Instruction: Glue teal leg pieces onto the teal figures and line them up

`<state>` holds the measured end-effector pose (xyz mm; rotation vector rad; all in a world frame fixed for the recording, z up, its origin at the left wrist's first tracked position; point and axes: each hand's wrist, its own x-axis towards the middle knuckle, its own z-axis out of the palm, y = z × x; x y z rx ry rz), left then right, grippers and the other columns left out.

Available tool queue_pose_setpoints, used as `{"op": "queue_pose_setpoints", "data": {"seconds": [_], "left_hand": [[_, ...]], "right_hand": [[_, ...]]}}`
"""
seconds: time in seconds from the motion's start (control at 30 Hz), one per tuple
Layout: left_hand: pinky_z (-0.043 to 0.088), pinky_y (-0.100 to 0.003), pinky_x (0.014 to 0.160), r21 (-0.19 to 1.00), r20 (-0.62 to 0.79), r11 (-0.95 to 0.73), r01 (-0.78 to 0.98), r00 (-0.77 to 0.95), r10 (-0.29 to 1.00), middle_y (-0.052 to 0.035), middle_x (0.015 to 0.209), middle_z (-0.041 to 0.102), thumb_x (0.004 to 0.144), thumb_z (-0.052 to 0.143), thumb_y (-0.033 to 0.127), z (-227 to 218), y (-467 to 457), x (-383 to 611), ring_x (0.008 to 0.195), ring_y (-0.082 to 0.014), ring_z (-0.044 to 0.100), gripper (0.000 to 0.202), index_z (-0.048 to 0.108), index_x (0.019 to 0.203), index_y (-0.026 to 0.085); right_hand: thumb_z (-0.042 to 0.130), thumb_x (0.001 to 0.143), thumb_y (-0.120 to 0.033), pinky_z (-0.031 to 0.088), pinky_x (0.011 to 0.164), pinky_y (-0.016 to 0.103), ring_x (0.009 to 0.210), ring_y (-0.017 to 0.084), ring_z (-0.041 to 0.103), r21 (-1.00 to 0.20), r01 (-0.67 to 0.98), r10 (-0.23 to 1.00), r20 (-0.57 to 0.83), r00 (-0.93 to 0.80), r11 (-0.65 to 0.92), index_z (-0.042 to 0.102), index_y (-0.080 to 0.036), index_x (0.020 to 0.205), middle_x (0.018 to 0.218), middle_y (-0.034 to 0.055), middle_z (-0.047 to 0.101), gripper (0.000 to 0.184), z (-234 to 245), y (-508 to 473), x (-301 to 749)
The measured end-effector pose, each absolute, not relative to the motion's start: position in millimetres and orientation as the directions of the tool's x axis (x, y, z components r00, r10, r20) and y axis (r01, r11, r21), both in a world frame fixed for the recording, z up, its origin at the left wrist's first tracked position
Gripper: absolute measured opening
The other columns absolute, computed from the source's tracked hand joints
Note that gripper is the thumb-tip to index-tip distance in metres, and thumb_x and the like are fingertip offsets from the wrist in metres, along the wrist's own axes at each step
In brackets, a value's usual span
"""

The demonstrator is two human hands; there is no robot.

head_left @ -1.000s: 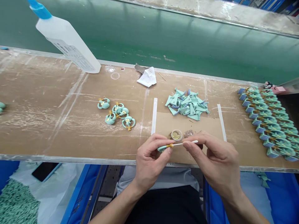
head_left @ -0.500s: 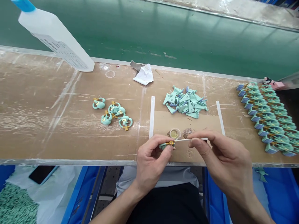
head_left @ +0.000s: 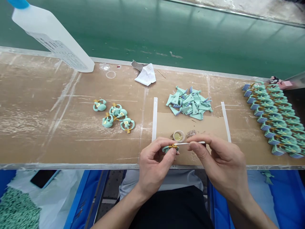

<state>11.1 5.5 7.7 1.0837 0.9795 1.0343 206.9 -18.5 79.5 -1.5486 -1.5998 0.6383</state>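
Between the thumb and fingers of my left hand (head_left: 154, 167) is a small teal toy figure (head_left: 167, 148) with a mustard-coloured part facing right. My right hand (head_left: 220, 165) pinches a white cotton swab (head_left: 183, 143), held nearly level. The swab's left tip meets the figure's mustard part. Just beyond my fingertips stands a small clear cup (head_left: 178, 136) with yellowish liquid. Beside it sits a brownish, glittery lump (head_left: 191, 133), partly behind my right fingers. Further back lies a heap of teal wedge-shaped pieces (head_left: 190, 103) with purple edges.
Several teal figures (head_left: 127, 123) lie to the left on the cardboard-covered table (head_left: 78, 149). Rows of assembled figures (head_left: 276, 117) stand at the right. A large white bottle (head_left: 54, 39) is at back left, a crumpled paper piece (head_left: 146, 75) at the back. Blue bins (head_left: 76, 197) flank my lap.
My right hand has moved left with the cotton swab, bringing its tip onto the mustard part of the figure. My left hand keeps its hold almost unmoved.
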Motion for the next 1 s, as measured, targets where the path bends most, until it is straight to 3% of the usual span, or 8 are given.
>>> {"op": "queue_pose_setpoints", "data": {"seconds": [0.37, 0.7, 1.0], "left_hand": [[0.066, -0.031, 0.074, 0.977, -0.082, 0.125, -0.172, 0.238, 0.968, -0.0101, 0.109, 0.086, 0.111, 0.082, 0.025, 3.7, 5.6, 10.0, 0.085, -0.0208, 0.078, 0.011, 0.092, 0.112, 0.022], [0.063, -0.034, 0.08, 0.989, -0.008, 0.039, -0.146, 0.211, 0.978, -0.0109, 0.113, 0.086, 0.11, 0.083, 0.019, 2.8, 6.4, 11.4, 0.105, -0.0268, 0.083, 0.012, 0.093, 0.112, 0.025], [0.063, -0.032, 0.075, 0.988, -0.006, 0.038, -0.151, 0.209, 0.978, -0.0103, 0.114, 0.085, 0.109, 0.084, 0.018, 1.9, 5.8, 11.9, 0.098, -0.0241, 0.082, 0.013, 0.094, 0.113, 0.026]], "right_hand": [[0.076, 0.118, -0.015, 0.064, 0.079, 0.03, 0.084, 0.018, 0.081, -0.822, 0.556, 0.979, 0.191, 0.065, 0.124, 0.084, -0.029, 0.112, 0.093, -0.0027, 0.085, 0.017, 80.7, -17.0, 204.1], [0.075, 0.118, -0.017, 0.066, 0.085, 0.034, 0.087, 0.022, 0.084, -0.789, 0.603, 0.982, 0.182, 0.047, 0.118, 0.082, -0.03, 0.112, 0.097, -0.0012, 0.086, 0.016, 85.6, -22.5, 207.4], [0.076, 0.118, -0.02, 0.064, 0.082, 0.033, 0.088, 0.021, 0.083, -0.774, 0.624, 0.983, 0.176, 0.052, 0.105, 0.082, -0.029, 0.111, 0.095, -0.0011, 0.085, 0.013, 86.1, -22.1, 210.3]]}}
